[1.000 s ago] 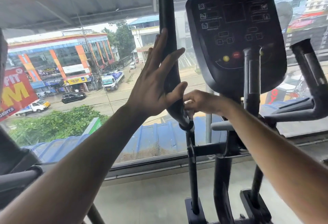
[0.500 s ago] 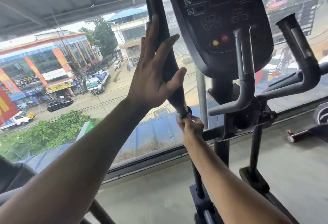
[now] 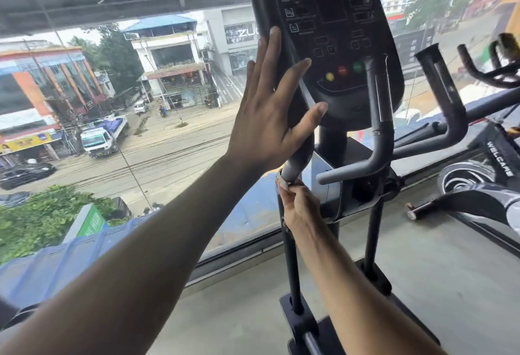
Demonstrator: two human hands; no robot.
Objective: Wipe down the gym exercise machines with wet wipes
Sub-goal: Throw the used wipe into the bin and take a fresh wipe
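A black elliptical machine stands before a big window. Its tall left handle bar (image 3: 260,5) rises past the dark console (image 3: 334,42). My left hand (image 3: 270,112) lies flat against this bar, fingers straight and spread. Below it, my right hand (image 3: 298,205) grips the thin post just under the foam grip's lower end, with a small white wet wipe (image 3: 281,181) pinched between fingers and bar. Most of the wipe is hidden inside the hand.
Curved grey fixed handles (image 3: 380,118) and a right handle bar (image 3: 441,84) stick out beside the console. Another machine marked WELCARE (image 3: 484,183) stands at right. A grey floor (image 3: 422,270) runs to the window ledge; street and buildings lie outside.
My right hand has slid down from the lower end of the foam grip to the post beneath it. My left hand stays flat on the bar. The view shifted right.
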